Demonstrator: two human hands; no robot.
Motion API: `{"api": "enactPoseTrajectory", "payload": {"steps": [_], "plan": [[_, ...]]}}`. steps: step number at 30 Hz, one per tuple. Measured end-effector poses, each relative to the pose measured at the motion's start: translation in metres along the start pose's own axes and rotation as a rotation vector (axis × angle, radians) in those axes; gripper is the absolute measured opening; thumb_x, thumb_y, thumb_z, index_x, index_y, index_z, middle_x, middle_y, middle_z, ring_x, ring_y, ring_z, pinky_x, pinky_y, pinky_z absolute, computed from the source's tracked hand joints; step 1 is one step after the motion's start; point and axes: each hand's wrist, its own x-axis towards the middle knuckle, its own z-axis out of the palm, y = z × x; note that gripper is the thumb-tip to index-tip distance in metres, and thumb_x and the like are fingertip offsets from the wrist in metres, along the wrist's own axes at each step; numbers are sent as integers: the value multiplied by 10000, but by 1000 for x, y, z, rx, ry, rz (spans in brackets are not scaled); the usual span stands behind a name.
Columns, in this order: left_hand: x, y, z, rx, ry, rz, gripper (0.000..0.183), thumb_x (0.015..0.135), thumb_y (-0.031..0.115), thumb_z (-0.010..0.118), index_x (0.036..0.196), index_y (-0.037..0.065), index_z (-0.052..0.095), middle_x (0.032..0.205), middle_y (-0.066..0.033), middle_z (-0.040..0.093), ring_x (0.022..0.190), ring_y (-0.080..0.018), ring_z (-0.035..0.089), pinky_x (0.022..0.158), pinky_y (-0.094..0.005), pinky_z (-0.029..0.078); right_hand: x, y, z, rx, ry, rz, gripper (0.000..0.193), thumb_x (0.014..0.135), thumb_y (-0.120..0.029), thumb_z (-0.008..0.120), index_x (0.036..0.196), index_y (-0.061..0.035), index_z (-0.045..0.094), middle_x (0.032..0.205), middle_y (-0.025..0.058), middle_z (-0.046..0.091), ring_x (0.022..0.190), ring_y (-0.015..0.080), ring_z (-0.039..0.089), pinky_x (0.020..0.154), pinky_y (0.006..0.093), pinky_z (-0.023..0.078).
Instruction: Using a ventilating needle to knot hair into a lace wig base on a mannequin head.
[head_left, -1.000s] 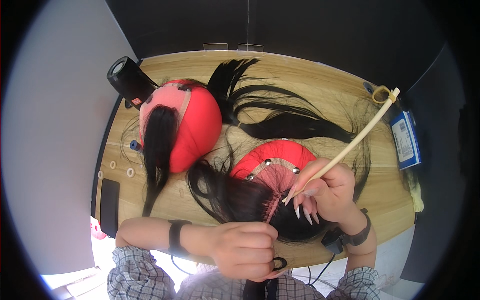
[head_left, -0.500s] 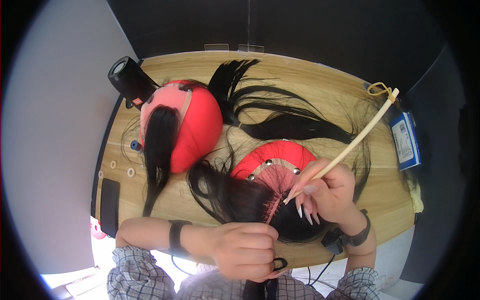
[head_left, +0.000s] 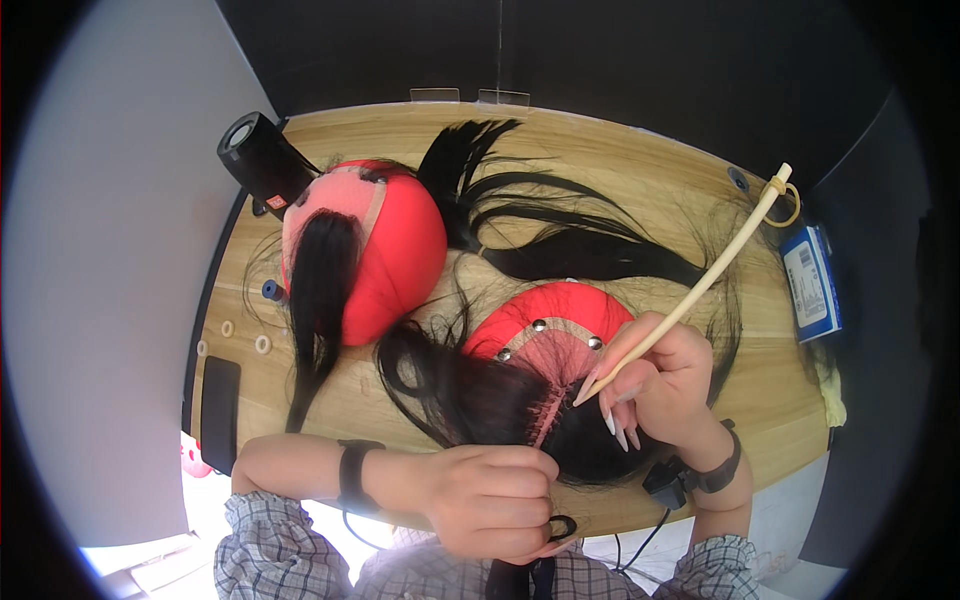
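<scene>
My right hand (head_left: 665, 385) is closed around the long pale handle of a wig ventilating hook (head_left: 705, 285), with a yellowish rubber band near its upper end. Its lower end points at the hair parting on a pink mesh wig cap (head_left: 560, 358); the fine tip is too small to make out. This cap, edged with tan tape and silver pins, sits on a red wig block (head_left: 545, 303). Dark hair (head_left: 470, 400) spreads to both sides of the parting. Below it my left hand (head_left: 490, 500) is a fist around a lock of black hair (head_left: 564, 527), a loop of which shows beside the fingers.
At left stands a second red wig block (head_left: 405, 255) with a black ponytail. Behind lie loose black hair bundles (head_left: 580, 252). A black cylindrical speaker (head_left: 262, 155), a dark phone-shaped slab (head_left: 220, 405), small rings (head_left: 262, 345) and a blue-white box (head_left: 811, 282) line the table's sides.
The hook's handle has tilted and its upper end has shifted slightly left and up, with the rubber band swinging to its right side. My right fingers turned a little; my left hand stayed put.
</scene>
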Motion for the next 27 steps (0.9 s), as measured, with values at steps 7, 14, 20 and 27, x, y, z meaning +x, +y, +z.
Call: {"api": "enactPoseTrajectory", "payload": {"steps": [7,14,20,27], "plan": [[1,-1,0,-14,3,-7,137,816,46,645,695,4,596,676,-70,518,606,-199,535,642,-337,531,-2,4,1,40,24,-49,57,910,-1,605,878,42,586,710,118,664,468,54,561,407,172,430],[1,-3,1,17,3,2,151,812,48,643,675,16,587,654,-65,522,592,-188,546,669,-326,555,-1,-1,7,123,145,6,38,896,44,584,878,47,551,656,118,630,435,84,552,369,186,417],[3,3,3,179,89,-57,272,747,34,686,575,58,477,580,-12,436,520,-149,470,740,-400,532,2,-7,6,102,230,101,49,914,26,569,885,46,536,659,126,627,424,95,551,356,190,415],[5,10,-2,439,86,-104,180,684,73,701,607,72,539,596,2,476,519,-129,490,746,-370,485,3,-3,8,133,258,62,75,943,-8,551,896,41,521,687,145,630,425,119,563,358,206,433]]}}
